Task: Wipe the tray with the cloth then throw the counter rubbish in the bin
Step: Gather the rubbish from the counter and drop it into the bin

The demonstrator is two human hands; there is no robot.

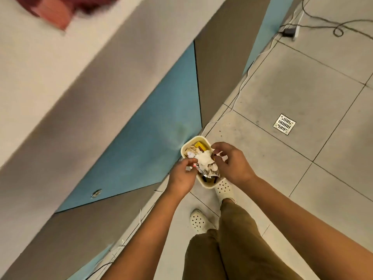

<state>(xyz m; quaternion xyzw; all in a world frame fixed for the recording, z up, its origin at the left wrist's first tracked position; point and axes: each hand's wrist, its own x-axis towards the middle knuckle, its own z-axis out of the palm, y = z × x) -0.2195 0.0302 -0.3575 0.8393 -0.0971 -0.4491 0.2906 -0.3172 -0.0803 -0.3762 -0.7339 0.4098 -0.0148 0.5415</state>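
Note:
A small cream bin [186, 147] stands on the floor against the blue cabinet front, filled with paper scraps and a yellow packet. Right above its opening my left hand [181, 176] and my right hand [232, 164] meet around a bundle of rubbish [203, 159]: a crumpled white tissue with a silver foil wrapper hanging below it. My left fingertips pinch the bundle's left edge. My right thumb and curled fingers hold its right side. A dark red cloth [66, 3], blurred, lies on the counter at the top left, next to a pinkish object.
The pale counter [60, 77] runs diagonally across the left, with grey and blue cabinet fronts below. My feet in white clogs [223, 187] stand beside the bin. A floor drain [284, 124] and cables with a power adapter [288, 32] lie on the grey tiles.

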